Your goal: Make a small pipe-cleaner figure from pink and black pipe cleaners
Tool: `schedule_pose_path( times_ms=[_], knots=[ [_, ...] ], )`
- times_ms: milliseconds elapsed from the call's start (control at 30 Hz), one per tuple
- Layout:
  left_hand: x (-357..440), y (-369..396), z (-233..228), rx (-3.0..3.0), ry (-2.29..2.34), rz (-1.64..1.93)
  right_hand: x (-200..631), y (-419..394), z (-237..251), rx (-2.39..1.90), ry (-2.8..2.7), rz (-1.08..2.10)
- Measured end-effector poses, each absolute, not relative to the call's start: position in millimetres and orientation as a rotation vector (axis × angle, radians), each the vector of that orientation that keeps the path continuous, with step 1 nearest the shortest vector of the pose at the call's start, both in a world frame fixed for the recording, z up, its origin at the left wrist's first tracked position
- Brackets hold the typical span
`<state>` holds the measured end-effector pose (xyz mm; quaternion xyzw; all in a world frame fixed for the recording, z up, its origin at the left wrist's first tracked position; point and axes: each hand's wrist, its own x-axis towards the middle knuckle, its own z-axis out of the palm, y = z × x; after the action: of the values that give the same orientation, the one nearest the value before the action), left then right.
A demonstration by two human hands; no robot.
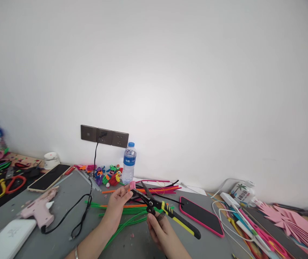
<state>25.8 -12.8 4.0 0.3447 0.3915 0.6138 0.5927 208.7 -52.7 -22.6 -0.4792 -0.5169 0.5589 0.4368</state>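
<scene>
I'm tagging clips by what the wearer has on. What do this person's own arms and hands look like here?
Both forearms are bare, with no sleeves in view. The left hand has a thin silver-coloured bangle on its wrist, near the bottom edge of the picture. The right hand shows no glove, and no ring or watch that I can make out. Nails look short and unpainted.

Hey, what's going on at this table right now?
A person sits at a grey craft table. Their left hand pinches a small pink fuzzy piece, while their right hand grips black pliers-style cutters with yellow-striped handles, blades open at that piece. Green and orange pipe cleaners lie beneath the hands. A pink glue gun rests to the left and a pink-cased phone to the right.
</scene>
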Motion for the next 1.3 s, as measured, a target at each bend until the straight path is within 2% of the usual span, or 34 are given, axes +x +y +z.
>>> schedule_pose_path(
  times_ms=[367,1300],
  knots=[
    [25,-11,1,0.807,0.91,1.418,207,-52,-20,-1.15,-1.268,1.515],
    [26,-13,7,0.805,0.901,1.397,206,-55,-8,-1.203,-1.365,1.495]
  ],
)
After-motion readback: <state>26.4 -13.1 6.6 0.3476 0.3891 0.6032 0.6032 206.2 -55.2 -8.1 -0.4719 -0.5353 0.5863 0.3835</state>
